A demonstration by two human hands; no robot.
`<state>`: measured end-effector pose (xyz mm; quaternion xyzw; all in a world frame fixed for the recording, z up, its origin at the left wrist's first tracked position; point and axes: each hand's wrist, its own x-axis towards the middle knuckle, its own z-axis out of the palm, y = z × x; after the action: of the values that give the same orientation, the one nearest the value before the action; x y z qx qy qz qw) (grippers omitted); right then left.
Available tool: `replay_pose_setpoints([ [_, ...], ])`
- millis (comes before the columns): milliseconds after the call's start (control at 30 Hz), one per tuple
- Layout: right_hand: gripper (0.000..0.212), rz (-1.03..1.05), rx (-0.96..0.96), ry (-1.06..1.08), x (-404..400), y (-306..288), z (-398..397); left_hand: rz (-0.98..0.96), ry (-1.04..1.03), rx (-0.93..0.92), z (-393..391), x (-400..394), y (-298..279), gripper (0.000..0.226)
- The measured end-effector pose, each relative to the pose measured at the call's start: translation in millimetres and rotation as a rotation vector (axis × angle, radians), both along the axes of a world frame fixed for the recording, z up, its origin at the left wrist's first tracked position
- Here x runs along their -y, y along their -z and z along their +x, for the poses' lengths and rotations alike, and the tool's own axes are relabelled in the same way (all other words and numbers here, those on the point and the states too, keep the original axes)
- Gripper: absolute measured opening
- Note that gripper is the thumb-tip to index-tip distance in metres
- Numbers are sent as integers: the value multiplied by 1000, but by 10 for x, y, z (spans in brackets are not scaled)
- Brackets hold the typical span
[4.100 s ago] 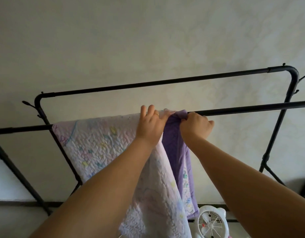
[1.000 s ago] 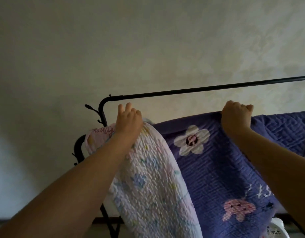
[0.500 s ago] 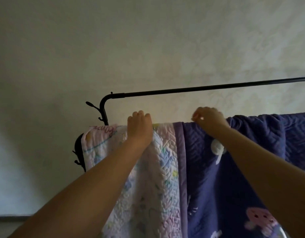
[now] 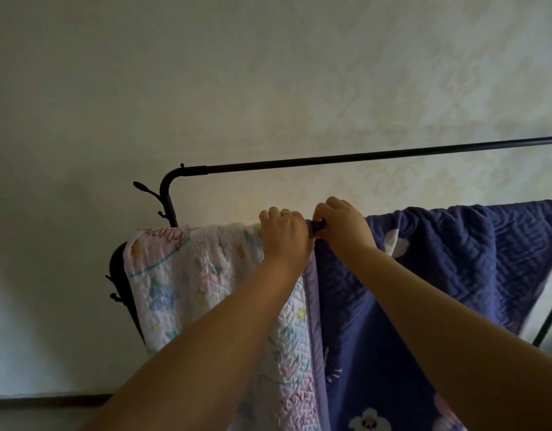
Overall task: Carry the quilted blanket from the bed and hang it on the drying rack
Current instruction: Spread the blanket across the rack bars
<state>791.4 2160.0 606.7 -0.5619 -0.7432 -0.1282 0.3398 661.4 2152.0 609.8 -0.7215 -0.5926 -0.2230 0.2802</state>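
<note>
Head view shows my left hand (image 4: pixel 285 234) clenched over the top fold of the quilted blanket (image 4: pixel 225 275), which hangs over the near bar of the drying rack (image 4: pixel 346 159). My right hand (image 4: pixel 343 227) sits just beside it, touching it, fingers pinching the dark blue edge where the pale floral side meets the navy side. A second ago my hands were well apart along the bar, the right one far out on the navy part; since then it has come in next to the left and the navy face has dropped flat. I judge that the spreading is nearly over and only the fold under my hands needs straightening. Left of my left hand the pale side drapes down to the rack's curved end post with its small hooks. Right of my right hand the navy cloth bunches at the top and slants downward, so it may want another tug. Beyond my hands the rack's far bar is bare, against a pale patterned wall (image 4: pixel 268 88).
</note>
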Motion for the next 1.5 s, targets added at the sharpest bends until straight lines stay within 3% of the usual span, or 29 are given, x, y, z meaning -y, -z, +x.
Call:
replay_pose_setpoints([
  [100,7,73,20,-8,-5,45,-4,-20,-62,-9,62,-6,-14,22],
  [300,14,-104,-92,107,-81,-144,377,-10,-72,53,39,-30,-92,16],
  [600,17,-157,-8,654,43,-296,1495,16,-105,123,103,-77,-312,27],
  [733,19,-191,-134,909,134,-325,2018,13,-146,111,28,-58,-353,21],
  [833,20,-150,-122,973,176,-317,2103,-30,-250,153,-190,-94,-329,19],
  [933,18,-40,-70,823,148,-288,1704,-23,-250,161,-270,-101,-265,12],
  [1067,15,-74,-120,151,145,-193,817,93,-79,91,-167,-105,-232,11],
  [1133,15,-108,-57,-59,167,-114,491,108,6,21,-136,-124,-180,14],
  [1300,27,-154,-89,-42,86,-58,259,63,33,170,-30,-109,-59,22],
  [1500,31,-173,28,-32,29,-118,310,69,116,87,-127,-110,48,28],
])
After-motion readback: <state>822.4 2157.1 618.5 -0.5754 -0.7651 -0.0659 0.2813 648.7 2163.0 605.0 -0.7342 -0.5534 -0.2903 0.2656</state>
